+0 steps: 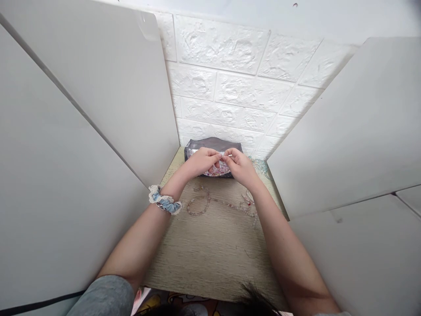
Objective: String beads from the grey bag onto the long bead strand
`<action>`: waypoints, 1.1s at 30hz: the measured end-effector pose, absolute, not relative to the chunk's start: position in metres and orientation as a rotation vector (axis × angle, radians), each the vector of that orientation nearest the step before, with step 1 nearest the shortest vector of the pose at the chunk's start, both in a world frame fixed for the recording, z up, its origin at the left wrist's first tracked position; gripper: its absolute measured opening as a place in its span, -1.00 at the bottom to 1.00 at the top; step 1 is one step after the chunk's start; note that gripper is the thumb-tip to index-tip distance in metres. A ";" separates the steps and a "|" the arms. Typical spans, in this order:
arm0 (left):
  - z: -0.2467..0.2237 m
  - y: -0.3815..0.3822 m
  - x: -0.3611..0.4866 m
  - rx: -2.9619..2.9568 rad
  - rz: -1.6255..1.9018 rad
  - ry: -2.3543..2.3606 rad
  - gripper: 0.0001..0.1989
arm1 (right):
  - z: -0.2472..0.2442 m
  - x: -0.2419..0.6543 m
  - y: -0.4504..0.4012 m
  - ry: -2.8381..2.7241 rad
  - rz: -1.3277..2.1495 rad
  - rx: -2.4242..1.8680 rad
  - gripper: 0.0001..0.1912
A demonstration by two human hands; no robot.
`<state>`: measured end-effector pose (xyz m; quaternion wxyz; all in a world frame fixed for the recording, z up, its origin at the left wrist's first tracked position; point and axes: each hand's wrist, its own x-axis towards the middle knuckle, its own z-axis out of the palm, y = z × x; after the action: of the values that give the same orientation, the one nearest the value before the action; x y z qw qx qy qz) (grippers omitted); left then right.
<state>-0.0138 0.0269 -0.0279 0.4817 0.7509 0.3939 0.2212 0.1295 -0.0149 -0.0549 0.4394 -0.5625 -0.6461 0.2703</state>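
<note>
My left hand [205, 160] and my right hand [238, 163] meet fingertip to fingertip over a grey see-through pouch [213, 143]. Both are closed in a pinch; whatever lies between the fingertips is too small to make out. Colourful small beads [217, 172] show in the pouch, partly covered by my hands. On the table below lies a long string of pale beads [199, 213], looped at the left and running toward my right forearm, which hides part of it.
White panels rise on the left [131, 83] and right [348, 131] of the narrow wooden table [210, 250]. Behind it stands a white brick-pattern wall [243, 87]. Light blue strands [261, 166] lie in the back right corner. A blue scrunchie [166, 202] circles my left wrist.
</note>
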 end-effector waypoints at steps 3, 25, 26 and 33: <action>-0.028 0.027 -0.014 1.834 0.547 0.969 -0.69 | -0.056 0.128 -0.015 -1.641 0.622 -1.417 -0.87; -0.022 0.021 -0.012 1.764 0.563 1.040 -0.85 | -0.051 0.129 -0.018 -1.643 0.537 -1.444 -0.90; -0.021 0.020 -0.012 1.756 0.559 1.043 -0.84 | -0.050 0.128 -0.018 -1.646 0.537 -1.444 -0.89; -0.023 0.021 -0.013 1.810 0.545 0.975 -0.81 | -0.052 0.130 -0.018 -1.644 0.551 -1.421 -0.89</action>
<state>-0.0135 0.0214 -0.0226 0.4861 0.7437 0.4005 0.2239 0.1296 -0.0180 -0.0519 0.4349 -0.5710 -0.6602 0.2213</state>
